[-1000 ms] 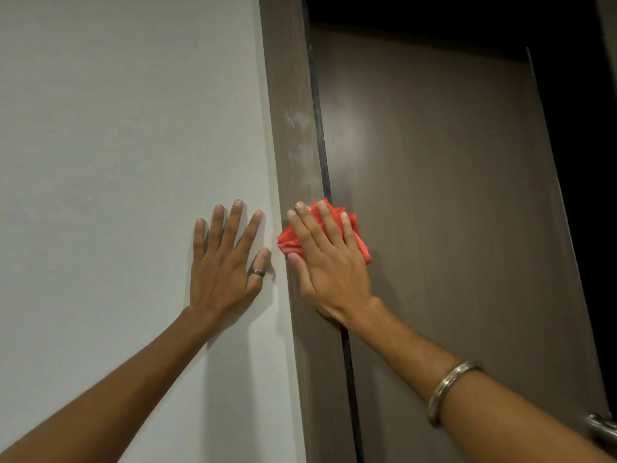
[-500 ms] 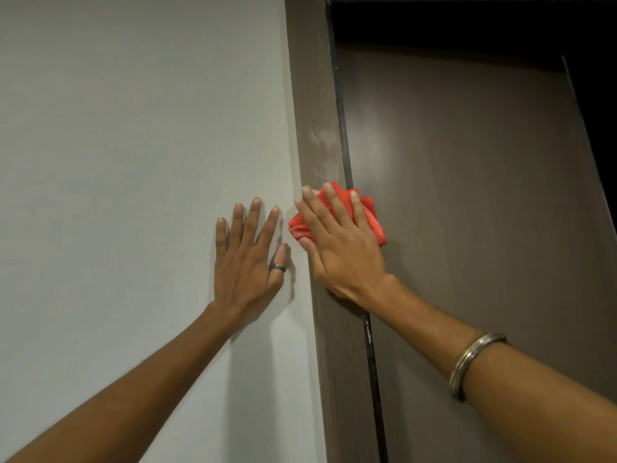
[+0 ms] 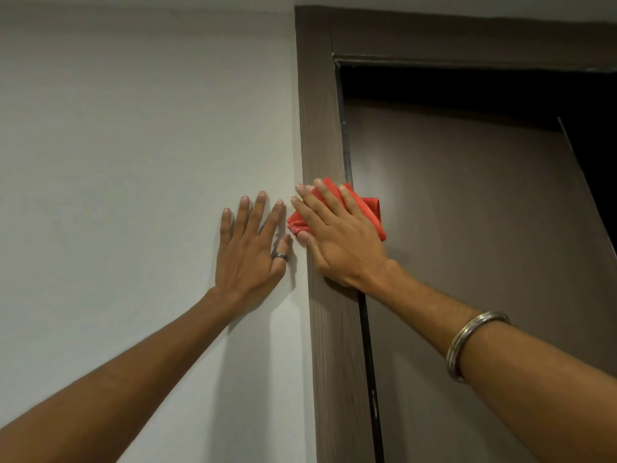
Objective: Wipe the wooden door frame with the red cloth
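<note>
Head view: right hand [image 3: 337, 235] presses the red cloth [image 3: 369, 213] flat on the door frame [image 3: 320, 128], mid-wipe. Left hand [image 3: 248, 248] rests spread, empty, on the wall [image 3: 133, 162]. The upper frame probably comes next.

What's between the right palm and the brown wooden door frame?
The crumpled red cloth, pressed flat under the right hand against the wooden door frame, in the head view.

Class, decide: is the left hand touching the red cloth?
Apart. The head view shows pale wall between the left hand and the red cloth.
</note>
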`<state>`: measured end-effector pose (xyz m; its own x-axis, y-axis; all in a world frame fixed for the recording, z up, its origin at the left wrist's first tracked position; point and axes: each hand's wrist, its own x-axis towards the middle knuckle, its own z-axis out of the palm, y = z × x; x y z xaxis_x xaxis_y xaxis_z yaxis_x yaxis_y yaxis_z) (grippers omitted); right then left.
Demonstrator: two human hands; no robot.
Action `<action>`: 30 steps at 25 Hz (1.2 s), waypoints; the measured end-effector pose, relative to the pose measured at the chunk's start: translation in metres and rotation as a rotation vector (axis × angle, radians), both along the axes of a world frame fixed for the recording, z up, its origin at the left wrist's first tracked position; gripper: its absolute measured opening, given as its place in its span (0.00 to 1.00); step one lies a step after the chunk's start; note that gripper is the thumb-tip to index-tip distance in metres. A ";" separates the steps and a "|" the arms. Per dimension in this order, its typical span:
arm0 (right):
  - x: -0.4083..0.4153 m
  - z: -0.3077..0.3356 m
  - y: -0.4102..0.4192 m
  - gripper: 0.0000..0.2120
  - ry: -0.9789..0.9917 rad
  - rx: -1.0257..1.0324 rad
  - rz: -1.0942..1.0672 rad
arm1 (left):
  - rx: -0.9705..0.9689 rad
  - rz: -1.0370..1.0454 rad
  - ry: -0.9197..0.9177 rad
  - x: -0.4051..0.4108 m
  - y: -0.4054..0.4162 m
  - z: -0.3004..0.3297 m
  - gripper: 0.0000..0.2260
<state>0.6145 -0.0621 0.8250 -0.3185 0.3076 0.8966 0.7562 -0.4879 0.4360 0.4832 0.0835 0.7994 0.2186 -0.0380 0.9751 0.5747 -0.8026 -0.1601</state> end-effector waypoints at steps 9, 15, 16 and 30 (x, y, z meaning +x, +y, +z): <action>0.005 0.104 -0.005 0.34 0.075 -0.011 0.114 | -0.046 -0.002 -0.117 0.009 -0.003 0.054 0.33; 0.004 0.167 0.004 0.29 0.130 0.096 0.100 | -0.013 0.000 -0.159 0.018 0.001 0.059 0.33; 0.003 0.177 0.005 0.29 0.136 0.110 0.100 | -0.008 -0.004 -0.163 0.018 0.002 0.059 0.32; -0.020 0.184 0.003 0.29 0.334 0.182 0.220 | 0.043 -0.114 -0.165 0.008 -0.005 0.052 0.32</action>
